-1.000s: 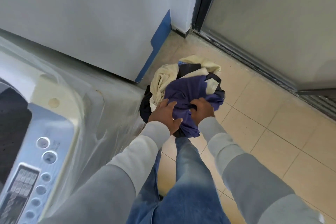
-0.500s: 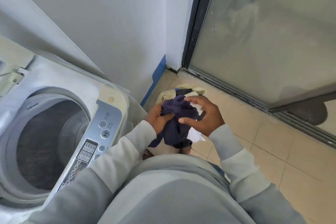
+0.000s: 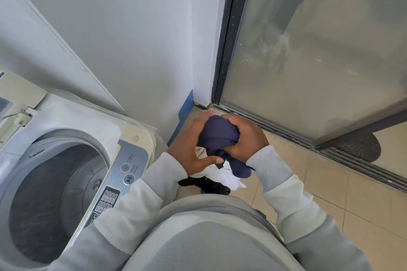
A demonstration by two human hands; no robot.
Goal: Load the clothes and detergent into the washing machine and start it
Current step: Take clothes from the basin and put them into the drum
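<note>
Clothes (image 3: pixel 218 138) sit bunched between both hands, just to the right of the washing machine (image 3: pixel 66 160) and above the floor beside it: a dark navy garment on top, with white and black fabric hanging loose beneath. The left hand (image 3: pixel 189 147) cups the bundle from the machine side, fingers spread and curved against the cloth with the thumb reaching under, while the right hand (image 3: pixel 246 138) has its fingers curled tightly over the navy cloth from the side away from the machine. Being soft and light, the load will likely sag and shed trailing pieces, so a hold that gathers the dangling white and black ends up from below looks safer than pinching the top. The drum (image 3: pixel 50 200) stands open to the left of the hands, its dark interior apparently bare, and the clothes still have to be carried across the control panel (image 3: pixel 123 178) that runs along the machine's right edge. On that panel the words "POWER" and "START PAUSE" can be read beside two round buttons; the smaller keypad lettering below them is too small to read. No detergent is in view.
</note>
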